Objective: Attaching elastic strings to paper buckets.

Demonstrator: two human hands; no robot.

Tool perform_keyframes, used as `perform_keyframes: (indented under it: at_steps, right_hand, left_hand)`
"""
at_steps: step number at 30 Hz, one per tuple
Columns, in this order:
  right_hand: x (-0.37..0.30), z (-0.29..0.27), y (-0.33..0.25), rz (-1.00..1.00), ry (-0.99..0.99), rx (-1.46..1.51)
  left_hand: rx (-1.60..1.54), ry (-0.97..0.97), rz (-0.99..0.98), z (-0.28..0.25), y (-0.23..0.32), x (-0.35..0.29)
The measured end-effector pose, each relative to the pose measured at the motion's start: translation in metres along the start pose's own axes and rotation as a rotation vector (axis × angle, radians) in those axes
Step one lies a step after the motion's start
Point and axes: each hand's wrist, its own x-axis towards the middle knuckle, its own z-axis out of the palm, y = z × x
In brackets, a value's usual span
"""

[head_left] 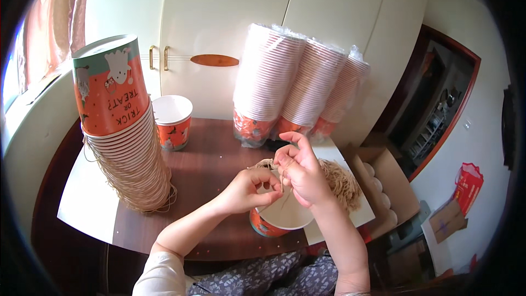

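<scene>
An orange-and-white paper bucket (pixel 272 229) stands upright near the table's front edge, its open mouth under my hands. Above its rim, my left hand (pixel 253 191) pinches a thin piece of tan twine (pixel 285 199) between thumb and fingers. My right hand (pixel 302 174) grips the same twine close by, with its forefinger raised and bent. How the twine meets the bucket wall is hidden by my hands. Just behind and right of my right hand lies a thick bundle of tan twine (pixel 341 184), partly covered by my wrist.
At the left rises a tall stack of upturned buckets (pixel 123 148) with twine loops hanging around them. A single bucket (pixel 174 131) stands behind it. Plastic-wrapped bucket stacks (pixel 268 77) tower at the back of the table (pixel 203 230). A cardboard box (pixel 402 197) sits beyond its right edge.
</scene>
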Motion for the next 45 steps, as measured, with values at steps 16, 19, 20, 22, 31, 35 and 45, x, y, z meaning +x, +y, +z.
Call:
perform_keyframes:
  at_steps: [16,19,20,22,31,35,45]
  right_hand:
    - [-0.003,-0.005,-0.001,0.088,0.122,0.283]
    - [-0.001,-0.006,-0.005,0.089,0.13,0.325]
    - [0.0,-0.007,-0.006,0.085,0.131,0.34]
    - [-0.001,-0.009,-0.009,0.072,0.136,0.347]
    - [0.003,-0.021,-0.015,0.046,0.176,0.403]
    - [0.007,-0.025,-0.027,0.007,0.175,0.462]
    - [0.014,-0.064,-0.067,-0.236,0.241,0.484]
  left_hand:
    - [0.317,-0.053,0.109,-0.017,0.003,-0.001]
    - [0.267,-0.091,0.045,-0.02,-0.001,-0.003]
    - [0.217,-0.113,-0.005,-0.021,-0.004,-0.004]
    - [0.175,-0.125,-0.026,-0.022,-0.01,-0.007]
    - [0.375,-0.165,-0.027,-0.014,-0.028,-0.017]
    - [0.418,-0.141,-0.022,-0.017,-0.027,-0.018]
    - [0.491,-0.18,0.082,-0.018,-0.031,-0.023]
